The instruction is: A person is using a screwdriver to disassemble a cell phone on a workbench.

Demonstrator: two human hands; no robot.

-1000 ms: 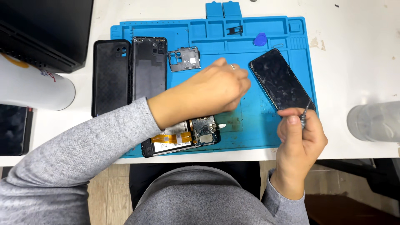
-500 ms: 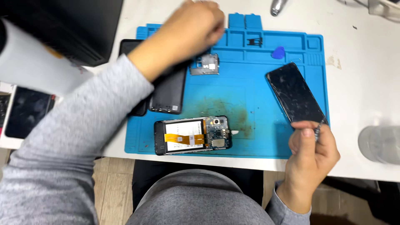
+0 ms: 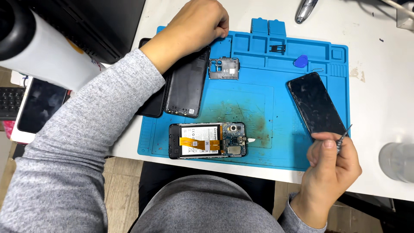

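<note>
Blue silicone covers the repair mat [image 3: 258,103] on the white table [image 3: 379,86], and the opened phone [image 3: 208,140] lies at about six o'clock on it, battery, orange flex cable and circuit board exposed. It looks light and stiff but fragile; I would take it by the long frame edges, never by the flex or board. The right hand [image 3: 332,162], at four o'clock, is closed around a thin screwdriver [image 3: 343,137] beside the dark screen panel [image 3: 316,105], whose glass is likely slippery and brittle. The left hand [image 3: 196,26], at eleven o'clock, is curled with fingertips on the mat's top edge, over a black back cover [image 3: 187,86]; whether it holds anything I cannot tell.
</note>
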